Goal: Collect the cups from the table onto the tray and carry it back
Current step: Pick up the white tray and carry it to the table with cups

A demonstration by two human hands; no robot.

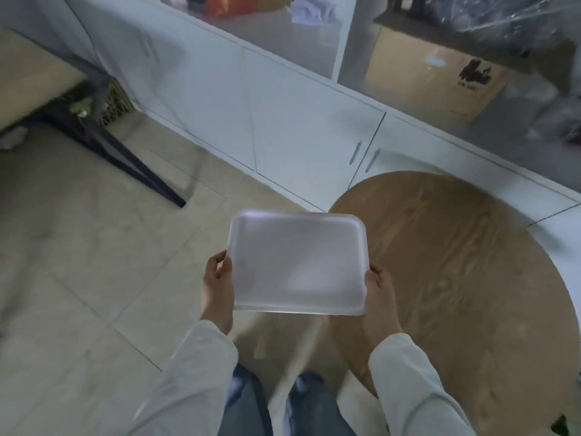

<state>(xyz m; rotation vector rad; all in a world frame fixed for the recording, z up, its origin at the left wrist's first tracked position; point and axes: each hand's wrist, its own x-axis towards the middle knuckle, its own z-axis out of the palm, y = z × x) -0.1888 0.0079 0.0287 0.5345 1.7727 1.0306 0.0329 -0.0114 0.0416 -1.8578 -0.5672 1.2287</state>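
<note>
A white rectangular tray (297, 262) is held level in front of me, with nothing on it. My left hand (218, 286) grips its left edge and my right hand (379, 289) grips its right edge. The tray hangs over the left rim of a round wooden table (456, 262), partly above the tiled floor. No cups show in this view. The picture is blurred by motion.
White low cabinets (283, 121) with handles run along the wall behind the table. A cardboard box (440, 73) sits on a shelf above them. A dark-legged table or bench (94, 133) stands at the left over the beige tiled floor (78, 262).
</note>
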